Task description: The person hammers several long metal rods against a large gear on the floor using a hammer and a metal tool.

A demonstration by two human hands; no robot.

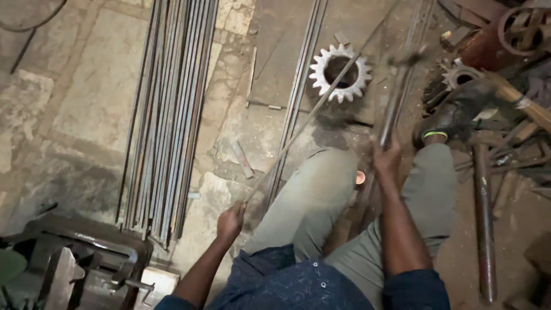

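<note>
— So, where are the hands?

— The left hand (230,221) is closed around the near end of a thin steel rod (304,123), low and left of the knees. The rod runs up and to the right, crossing over a pale toothed gear wheel (340,73) that lies flat on the floor, and goes on toward the top edge of the view.

— And the other?

— The right hand (386,159) is wrapped around the handle of a hammer (397,100). The handle points away from the person and its head, blurred, sits near the upper right. The two hands are well apart, with the left knee between them.

— Anything glowing?

— A small orange-hot spot (360,177) shows between the knees, just left of the right hand. I cannot tell what it belongs to.

— How much room is there?

— To the left, a bundle of long steel bars (166,115) lies along the stone floor (86,97), its near ends stopping beside a dark metal machine frame (92,258) in the lower left corner. A few more bars (298,92) run next to the gear. Between the bundle and those bars there is a strip of bare floor. The right side is crowded: a shoe (445,123), a rusty pipe (484,224), a smaller gear (459,74) and scrap pieces lie close together.
</note>
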